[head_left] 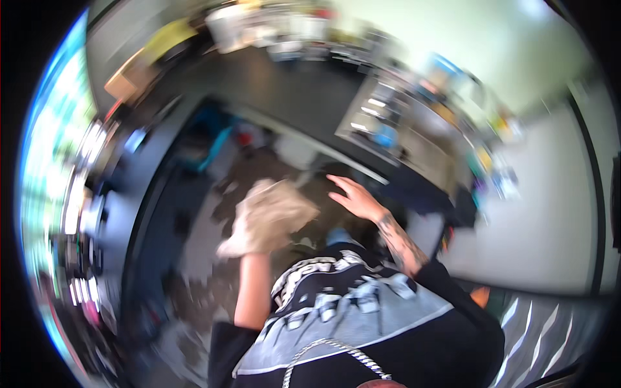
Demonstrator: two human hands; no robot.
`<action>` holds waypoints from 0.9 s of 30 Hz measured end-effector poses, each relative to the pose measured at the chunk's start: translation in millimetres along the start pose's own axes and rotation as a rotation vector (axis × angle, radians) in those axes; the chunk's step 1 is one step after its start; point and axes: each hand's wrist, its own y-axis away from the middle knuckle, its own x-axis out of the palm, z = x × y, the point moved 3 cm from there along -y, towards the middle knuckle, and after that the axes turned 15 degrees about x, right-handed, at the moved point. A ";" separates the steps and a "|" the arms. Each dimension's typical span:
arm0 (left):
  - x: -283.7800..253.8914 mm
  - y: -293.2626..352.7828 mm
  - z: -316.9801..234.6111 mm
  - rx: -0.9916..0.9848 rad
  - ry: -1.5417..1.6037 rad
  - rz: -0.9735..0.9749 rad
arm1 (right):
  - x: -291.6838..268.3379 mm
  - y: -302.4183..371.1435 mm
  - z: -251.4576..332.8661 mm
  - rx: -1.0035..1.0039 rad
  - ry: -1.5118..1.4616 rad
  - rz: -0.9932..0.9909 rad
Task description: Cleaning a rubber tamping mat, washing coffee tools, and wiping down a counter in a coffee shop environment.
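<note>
A crumpled beige cloth (281,216), smeared by motion, is held up in front of my body. My left hand (242,233) is closed on it, and the cloth covers part of the fingers. To the right of the cloth, apart from it, my right hand (357,199) is stretched out over the floor. Its fingers are spread with nothing in them. Nearest to that hand is the front edge of the dark counter (301,90).
A metal sink (424,139) with blurred dishes and a blue item is set into the counter at the right. White containers (226,29) stand along the back wall. A cardboard box (132,76) sits at the far left. Below lies a patchy brown and grey floor (200,271).
</note>
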 end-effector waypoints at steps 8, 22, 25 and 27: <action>44.6 -52.2 15.7 -0.110 -0.339 0.233 | -205.6 124.2 -208.7 0.666 -0.003 -1.119; 75.3 -129.8 -16.1 -0.359 0.248 -0.118 | -255.4 167.5 -330.1 1.328 0.443 -0.765; 60.4 -122.5 -12.5 -0.337 0.408 -0.267 | -261.4 177.4 -341.8 1.257 0.530 -0.718; 53.8 -118.9 -11.2 -0.367 0.603 -0.381 | -270.8 180.3 -342.3 1.209 0.513 -0.827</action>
